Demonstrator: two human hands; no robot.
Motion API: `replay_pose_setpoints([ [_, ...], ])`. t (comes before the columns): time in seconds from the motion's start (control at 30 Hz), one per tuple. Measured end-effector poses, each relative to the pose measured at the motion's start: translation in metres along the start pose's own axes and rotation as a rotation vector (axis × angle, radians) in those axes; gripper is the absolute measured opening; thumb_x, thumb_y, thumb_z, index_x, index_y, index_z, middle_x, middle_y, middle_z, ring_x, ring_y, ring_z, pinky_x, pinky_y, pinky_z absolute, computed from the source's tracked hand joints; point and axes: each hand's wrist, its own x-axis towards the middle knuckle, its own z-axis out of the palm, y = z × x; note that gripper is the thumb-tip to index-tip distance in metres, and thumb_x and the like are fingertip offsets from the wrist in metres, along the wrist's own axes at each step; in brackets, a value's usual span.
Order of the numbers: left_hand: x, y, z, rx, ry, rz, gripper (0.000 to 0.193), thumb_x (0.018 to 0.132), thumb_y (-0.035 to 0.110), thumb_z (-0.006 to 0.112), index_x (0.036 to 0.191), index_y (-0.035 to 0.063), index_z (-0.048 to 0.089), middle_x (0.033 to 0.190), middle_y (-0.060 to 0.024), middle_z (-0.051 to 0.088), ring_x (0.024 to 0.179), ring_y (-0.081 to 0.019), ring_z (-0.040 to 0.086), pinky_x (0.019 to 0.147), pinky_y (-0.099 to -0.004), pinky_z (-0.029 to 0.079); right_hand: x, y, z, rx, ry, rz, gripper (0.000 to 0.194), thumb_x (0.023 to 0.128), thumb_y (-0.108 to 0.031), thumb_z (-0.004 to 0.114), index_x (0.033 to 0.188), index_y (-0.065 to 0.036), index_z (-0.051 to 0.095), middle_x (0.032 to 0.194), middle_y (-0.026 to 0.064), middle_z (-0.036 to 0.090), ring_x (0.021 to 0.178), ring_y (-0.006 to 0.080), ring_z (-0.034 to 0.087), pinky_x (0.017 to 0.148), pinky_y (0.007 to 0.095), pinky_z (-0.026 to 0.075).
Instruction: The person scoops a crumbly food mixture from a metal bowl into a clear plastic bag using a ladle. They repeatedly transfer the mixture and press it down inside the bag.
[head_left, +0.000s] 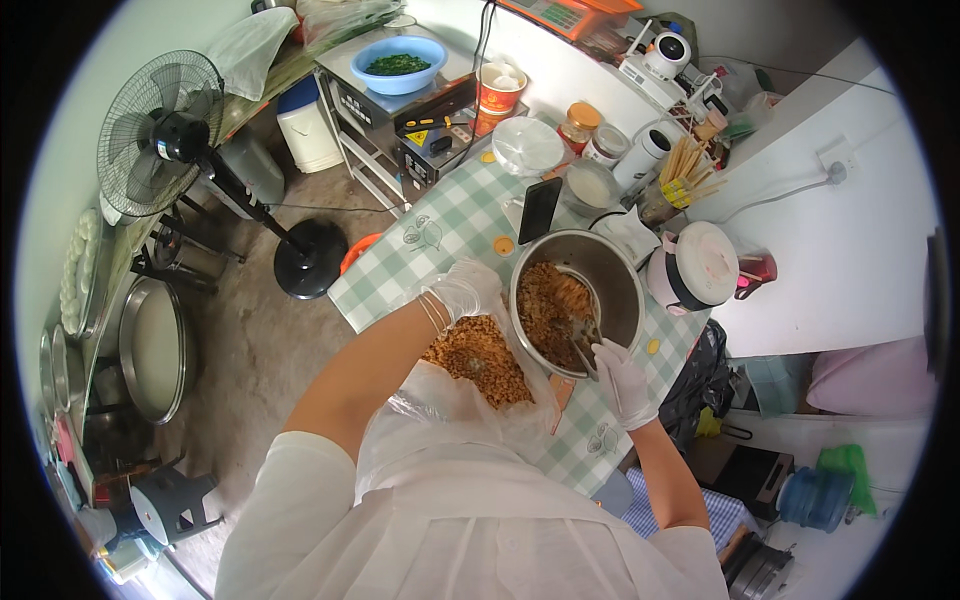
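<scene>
My left hand (471, 286), in a clear thin glove, touches the upper edge of a clear plastic bag (450, 401); whether its fingers hold the bag is hidden. Brown crumbly food (484, 360) lies in the opened bag. Beside it on the right stands a deep stainless steel pot (626, 315) with more brown crumbly food (544, 304) along its left side. My gloved right hand (621, 382) is at the pot's lower right rim, closed on a metal utensil (585, 354) that reaches into the food. The utensil's working end is partly buried.
A green checked tablecloth (442, 251) covers the table. Behind the pot stand a phone (540, 210), jars (581, 124) and a chopstick holder (661, 202). A white lidded container (694, 266) is right of the pot. A black floor fan (180, 135) stands at left.
</scene>
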Motion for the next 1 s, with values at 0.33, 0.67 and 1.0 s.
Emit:
replay_pose_setpoints([
  [0.33,0.009,0.011,-0.029,0.016,0.363,0.222,0.017,0.081,0.019,0.06,0.08,0.0112,0.075,0.082,-0.013,0.07,0.082,-0.0332,0.068,0.074,-0.043,0.053,-0.025,-0.006,-0.016,0.895,0.147,0.48,0.021,0.097,-0.005,0.054,0.113,0.005,0.062,0.11,0.0143,0.064,0.099,0.0234,0.063,0.091,0.0321,0.049],
  [0.67,0.0,0.002,-0.026,-0.144,0.375,0.135,0.016,0.08,0.021,0.063,0.089,0.0144,0.075,0.089,-0.0111,0.071,0.09,-0.0317,0.068,0.08,-0.0418,0.053,-0.064,-0.082,-0.057,0.245,-0.002,-0.09,0.024,0.088,-0.001,0.053,0.108,-0.001,0.065,0.11,0.0188,0.065,0.093,0.0301,0.065,0.082,0.0374,0.052],
  [1.0,-0.019,0.014,-0.03,0.154,0.458,0.128,0.017,0.077,0.02,0.064,0.088,0.0138,0.075,0.089,-0.0091,0.07,0.092,-0.03,0.068,0.083,-0.0388,0.052,-0.022,-0.081,0.062,0.433,-0.455,0.122,0.042,0.08,-0.005,0.059,0.122,-0.005,0.057,0.118,0.0189,0.057,0.102,0.0361,0.058,0.087,0.0403,0.048],
])
